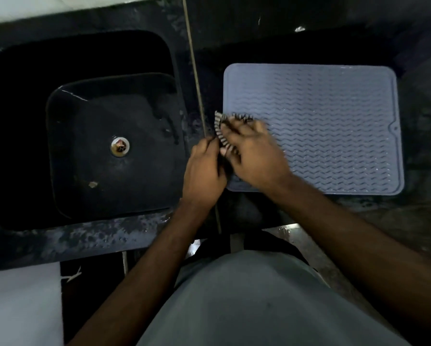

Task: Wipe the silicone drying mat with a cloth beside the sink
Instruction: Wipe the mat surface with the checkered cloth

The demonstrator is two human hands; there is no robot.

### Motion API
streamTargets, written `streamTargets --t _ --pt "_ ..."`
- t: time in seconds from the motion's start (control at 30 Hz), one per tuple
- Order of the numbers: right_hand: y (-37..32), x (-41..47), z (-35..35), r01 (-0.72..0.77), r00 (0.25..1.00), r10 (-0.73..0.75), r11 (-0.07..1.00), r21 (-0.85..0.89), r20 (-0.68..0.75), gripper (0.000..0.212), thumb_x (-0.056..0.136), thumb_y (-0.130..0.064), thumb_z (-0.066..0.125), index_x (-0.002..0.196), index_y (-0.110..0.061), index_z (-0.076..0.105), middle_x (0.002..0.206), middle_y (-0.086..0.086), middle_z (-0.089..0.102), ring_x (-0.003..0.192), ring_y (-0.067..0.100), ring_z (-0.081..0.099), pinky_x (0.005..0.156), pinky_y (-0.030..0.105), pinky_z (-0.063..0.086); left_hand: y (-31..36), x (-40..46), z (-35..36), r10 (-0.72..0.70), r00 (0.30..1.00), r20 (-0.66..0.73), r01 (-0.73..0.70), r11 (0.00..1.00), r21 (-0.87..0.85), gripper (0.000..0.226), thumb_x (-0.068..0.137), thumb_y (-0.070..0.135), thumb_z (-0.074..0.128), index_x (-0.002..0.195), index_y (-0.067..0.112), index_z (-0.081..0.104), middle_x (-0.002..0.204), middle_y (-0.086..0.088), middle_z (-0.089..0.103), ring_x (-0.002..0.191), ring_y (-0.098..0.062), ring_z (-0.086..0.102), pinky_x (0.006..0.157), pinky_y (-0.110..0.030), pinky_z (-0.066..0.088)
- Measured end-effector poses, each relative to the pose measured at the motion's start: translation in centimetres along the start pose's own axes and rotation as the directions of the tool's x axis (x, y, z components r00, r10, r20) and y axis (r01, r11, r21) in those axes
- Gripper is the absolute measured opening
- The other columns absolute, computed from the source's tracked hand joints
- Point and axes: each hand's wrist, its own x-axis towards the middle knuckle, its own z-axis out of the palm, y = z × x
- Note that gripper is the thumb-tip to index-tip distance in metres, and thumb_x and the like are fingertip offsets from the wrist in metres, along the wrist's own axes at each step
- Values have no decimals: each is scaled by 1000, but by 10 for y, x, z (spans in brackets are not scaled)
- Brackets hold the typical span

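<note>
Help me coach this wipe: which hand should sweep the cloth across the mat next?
Probably the right hand: it lies on the striped cloth over the mat. The left hand sits at the mat's edge, touching the cloth.
</note>
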Motion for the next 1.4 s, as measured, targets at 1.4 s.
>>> streamTargets --t 1.4 --pt "112 -54 -30 -21 997 36 982 -186 75 36 97 -23 51 125 -41 63 147 -13 47 122 28 37 92 42 36 82 12 74 34 998 -50 -5 870 492 50 91 3 53 142 5 51 145 -17 50 125 -34 52 101 -44 45"
